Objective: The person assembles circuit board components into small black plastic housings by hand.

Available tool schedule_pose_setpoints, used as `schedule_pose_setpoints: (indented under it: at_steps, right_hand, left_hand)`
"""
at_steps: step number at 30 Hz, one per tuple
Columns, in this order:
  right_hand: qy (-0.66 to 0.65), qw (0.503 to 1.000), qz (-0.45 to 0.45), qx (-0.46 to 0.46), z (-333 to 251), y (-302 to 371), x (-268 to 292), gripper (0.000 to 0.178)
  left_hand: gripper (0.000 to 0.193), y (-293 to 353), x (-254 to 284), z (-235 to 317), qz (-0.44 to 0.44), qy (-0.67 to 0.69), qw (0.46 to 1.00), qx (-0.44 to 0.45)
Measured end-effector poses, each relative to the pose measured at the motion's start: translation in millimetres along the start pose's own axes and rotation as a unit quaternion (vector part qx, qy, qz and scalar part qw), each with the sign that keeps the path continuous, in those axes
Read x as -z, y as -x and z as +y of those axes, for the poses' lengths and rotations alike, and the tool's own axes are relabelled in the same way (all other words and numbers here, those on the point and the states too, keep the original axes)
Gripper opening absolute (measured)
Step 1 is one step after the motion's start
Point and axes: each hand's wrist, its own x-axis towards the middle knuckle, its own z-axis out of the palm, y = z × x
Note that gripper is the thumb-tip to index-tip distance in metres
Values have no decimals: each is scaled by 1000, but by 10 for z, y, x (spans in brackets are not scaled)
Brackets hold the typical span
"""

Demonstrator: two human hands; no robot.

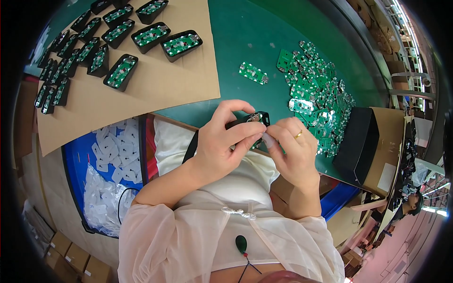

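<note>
"So, where's the black housing (239, 121)?"

"Held up by the near edge of the green tabletop (236, 52). Left hand (222, 137) grips its sides, fingers curled."

"Right hand (295, 146)?"

"Thumb and forefinger pinching at its right end; on what, cannot tell."

"Room?"

"Green surface ahead, between cardboard sheet (174, 80) and circuit-board heap (321, 89); one loose board (253, 73) lies there. Black box (356, 141) bounds the heap's right."
</note>
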Motion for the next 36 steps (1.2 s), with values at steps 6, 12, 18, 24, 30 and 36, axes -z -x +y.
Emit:
schedule_pose_setpoints:
  at_steps: [6,12,18,24,30,36]
  right_hand:
    - [-151,982,60,-95,-38,36,-35,23]
    - [-193,967,113,-119,-62,152,-214,17]
    - [-247,951,119,-145,-39,177,-235,15]
    - [-222,967,93,-84,-28,149,-102,16]
    - [-72,996,54,24,-60,131,-82,27]
    - [-43,997,46,38,-65,116,-72,31]
  left_hand:
    - [11,-43,34,-4,7,159,982,106]
    - [8,-2,39,23,-55,271,936,217]
    - [10,1,25,9,-80,260,946,177]
    - [19,-14,78,121,-21,269,929,251]
    - [22,9,30,77,8,96,988,120]
    - [25,-33,51,127,11,54,994,97]
